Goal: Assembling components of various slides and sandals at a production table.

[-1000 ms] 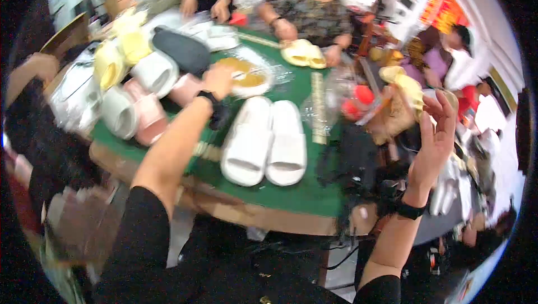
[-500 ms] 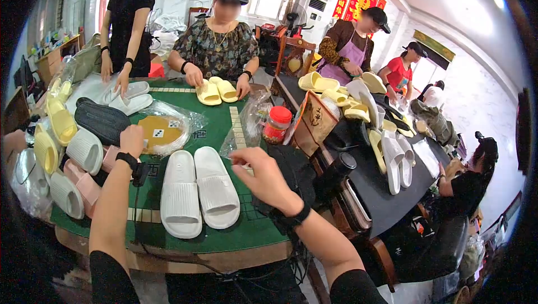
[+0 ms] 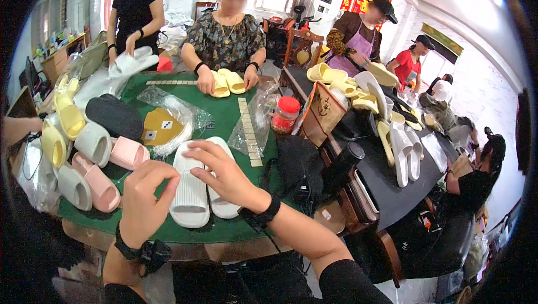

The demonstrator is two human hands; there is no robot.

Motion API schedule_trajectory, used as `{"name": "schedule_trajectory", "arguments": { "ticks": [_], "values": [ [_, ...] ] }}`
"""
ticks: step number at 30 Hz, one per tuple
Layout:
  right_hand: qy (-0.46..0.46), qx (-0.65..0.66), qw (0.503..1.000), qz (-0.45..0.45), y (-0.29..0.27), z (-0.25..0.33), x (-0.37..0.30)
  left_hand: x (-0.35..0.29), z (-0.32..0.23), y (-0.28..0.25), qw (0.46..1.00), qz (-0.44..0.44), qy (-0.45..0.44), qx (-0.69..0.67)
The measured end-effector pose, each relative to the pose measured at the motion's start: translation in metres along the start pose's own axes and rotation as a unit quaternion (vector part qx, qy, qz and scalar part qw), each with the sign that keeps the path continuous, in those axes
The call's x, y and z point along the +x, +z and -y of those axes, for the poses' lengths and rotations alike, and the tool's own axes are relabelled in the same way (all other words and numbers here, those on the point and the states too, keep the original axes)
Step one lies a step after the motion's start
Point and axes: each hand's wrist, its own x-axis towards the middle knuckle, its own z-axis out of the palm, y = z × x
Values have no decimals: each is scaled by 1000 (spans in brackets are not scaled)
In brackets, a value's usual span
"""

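Note:
A pair of white ribbed slide slippers [image 3: 189, 206] lies side by side on the green table mat [image 3: 263, 236], toes toward me. Just left of them, my left hand [image 3: 147, 200] is raised with thumb and forefinger brought together in a pinch; whether anything small is between the tips cannot be made out. My right hand [image 3: 221, 170] hovers over the slippers with its fingers apart, holding nothing, and hides part of them. To the left is a heap of pink slippers [image 3: 130, 153], grey slippers [image 3: 94, 142], yellow slippers [image 3: 69, 116] and a black slipper [image 3: 115, 116].
Clear plastic bags [image 3: 193, 114] lie behind the white pair. A red-lidded jar [image 3: 286, 114] stands at the right edge. Across the table, a person [image 3: 228, 40] holds yellow slippers [image 3: 230, 82]. A dark table [image 3: 386, 203] with more slippers is at right, with several people around it.
My left hand has come nearer from the black slipper, its fingers pinched. My right hand has moved left over the white slippers. At the back left, a person has lifted white slippers.

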Motion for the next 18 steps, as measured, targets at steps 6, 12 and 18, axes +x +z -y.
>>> {"name": "schedule_trajectory", "arguments": {
  "ticks": [6, 12, 18],
  "values": [
    [-26, 19, 994, 104, -2, -6, -29, -24, 0, -7, 995, -7, -76, -66],
    [124, 49, 985, 113, 15, -19, -43, -40, 60, 21, 987, 100, -73, -105],
    [160, 121, 978, 61, 20, -23, -28, 6, 164, 76, 953, 160, 3, 258]
  ]
}}
